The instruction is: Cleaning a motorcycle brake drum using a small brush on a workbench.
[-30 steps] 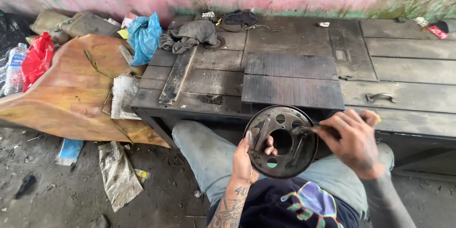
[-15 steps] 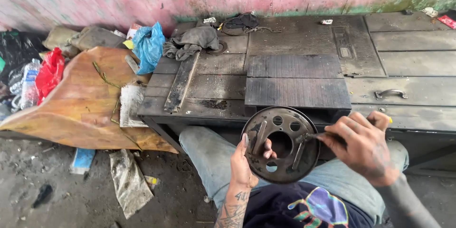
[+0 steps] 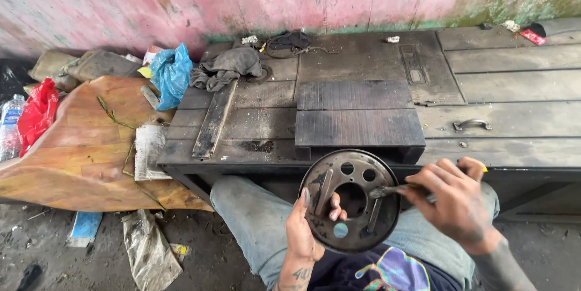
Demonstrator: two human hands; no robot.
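My left hand (image 3: 304, 224) grips a round, dirty metal plate (image 3: 351, 199) with a large centre hole and several smaller holes, holding it upright over my lap by its left rim. My right hand (image 3: 455, 201) holds a thin dark tool (image 3: 390, 190) with a yellow end, and the tool's tip rests on the plate's right inner face. Both hands hover above my knees in light blue jeans (image 3: 254, 218), just in front of the black bench's front edge.
A grimy black wooden bench (image 3: 514, 85) runs along a pink wall, with a grey rag (image 3: 227, 66), a loose plank (image 3: 212, 122), a raised slatted board (image 3: 357, 126) and a metal handle (image 3: 472, 124) on it. At left lie a wooden slab (image 3: 78, 145), blue bag (image 3: 169, 73), red bag (image 3: 37, 114) and bottle (image 3: 9, 127).
The view has shifted slightly as my head moved. Both hands keep their hold; the tool tip stays against the plate's inner right side with only small movement.
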